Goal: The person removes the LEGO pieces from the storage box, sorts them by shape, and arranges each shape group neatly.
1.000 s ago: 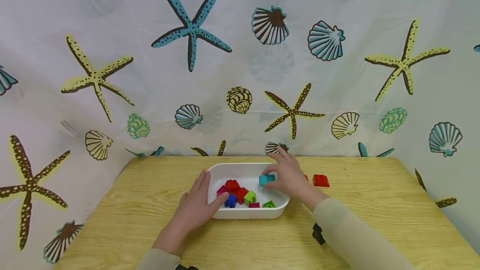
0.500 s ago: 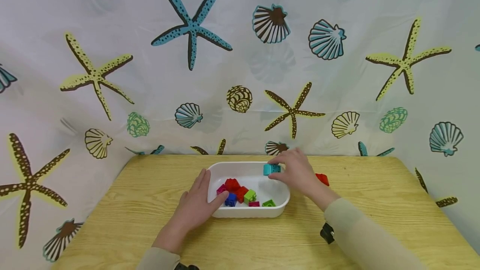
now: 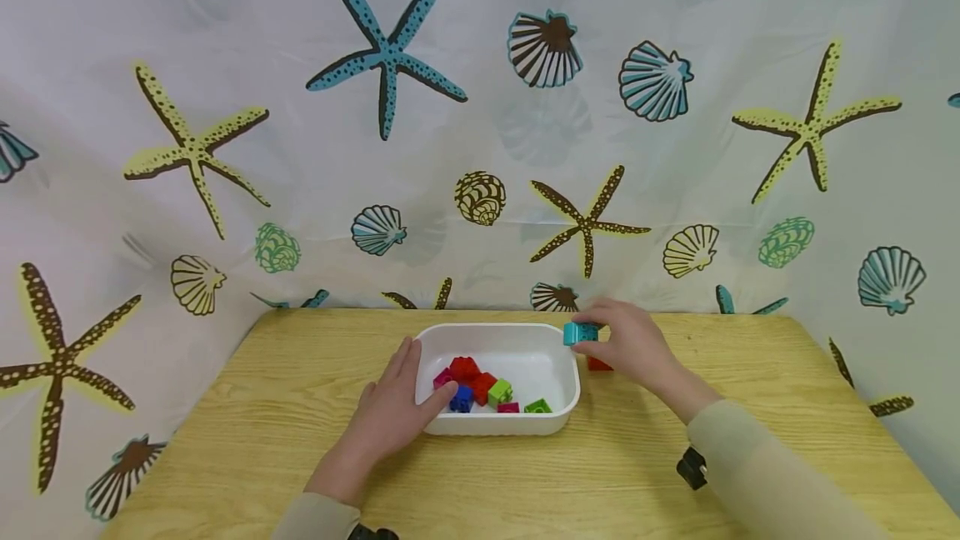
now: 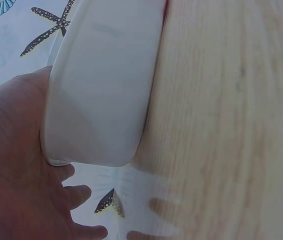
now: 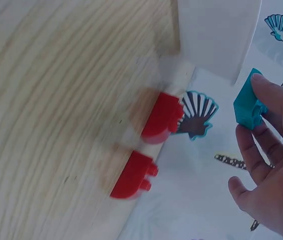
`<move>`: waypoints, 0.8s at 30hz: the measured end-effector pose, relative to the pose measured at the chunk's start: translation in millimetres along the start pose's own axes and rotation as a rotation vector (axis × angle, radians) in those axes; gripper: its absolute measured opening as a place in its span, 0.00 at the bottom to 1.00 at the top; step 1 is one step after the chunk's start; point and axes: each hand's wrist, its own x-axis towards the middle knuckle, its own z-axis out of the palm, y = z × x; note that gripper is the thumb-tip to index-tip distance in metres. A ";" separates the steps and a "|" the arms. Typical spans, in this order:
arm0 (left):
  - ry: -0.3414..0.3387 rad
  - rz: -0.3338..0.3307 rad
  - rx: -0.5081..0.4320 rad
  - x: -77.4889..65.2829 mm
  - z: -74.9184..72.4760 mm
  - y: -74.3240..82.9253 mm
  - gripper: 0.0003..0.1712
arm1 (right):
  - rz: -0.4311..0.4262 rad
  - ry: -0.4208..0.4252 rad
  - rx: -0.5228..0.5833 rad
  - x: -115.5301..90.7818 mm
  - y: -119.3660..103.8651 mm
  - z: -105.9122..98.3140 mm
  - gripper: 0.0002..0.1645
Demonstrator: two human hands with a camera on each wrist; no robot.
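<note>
My right hand [image 3: 633,344] pinches a turquoise toy building brick [image 3: 579,333] between thumb and fingers, above the right rim of a white plastic bin [image 3: 536,357]. In the right wrist view the brick [image 5: 249,102] is held off the table. My left hand [image 3: 393,394] rests against the bin's left end, fingers fairly straight along the outside and thumb over the rim. Inside the bin lie several bricks: red [image 3: 465,369], blue [image 3: 462,400], lime green [image 3: 500,392], darker green [image 3: 537,407] and magenta [image 3: 508,408].
Two red bricks, one nearer the bin [image 5: 161,119] and one farther off [image 5: 133,176], stand on the wooden table [image 3: 480,482] right of the bin. My right hand partly hides them in the head view. A curtain [image 3: 480,123] printed with shells and starfish hangs behind the table.
My right hand has lifted the turquoise brick out of the bin and carried it right, to the bin's right rim. The left hand and the bin have stayed put.
</note>
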 end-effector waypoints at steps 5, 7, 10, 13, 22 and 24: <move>-0.002 -0.005 0.005 0.9 0.9 0.3 0.61 | 0.055 -0.006 0.009 -12.1 14.7 -9.6 0.23; -0.003 -0.008 0.007 1.1 1.1 0.4 0.61 | 0.082 -0.017 0.014 -16.5 19.7 -12.7 0.23; -0.005 -0.011 0.009 1.4 1.7 0.7 0.61 | 0.104 -0.032 0.013 -22.1 27.0 -16.4 0.23; -0.007 -0.016 0.005 1.4 2.3 0.3 0.62 | 0.119 -0.044 -0.004 -25.9 34.9 -19.1 0.23; -0.002 -0.013 0.008 2.6 2.7 -1.7 0.61 | 0.198 -0.080 -0.070 -40.2 67.4 -29.6 0.24; -0.002 -0.015 0.012 2.9 2.8 -2.2 0.62 | 0.220 -0.088 -0.075 -43.4 74.5 -31.5 0.25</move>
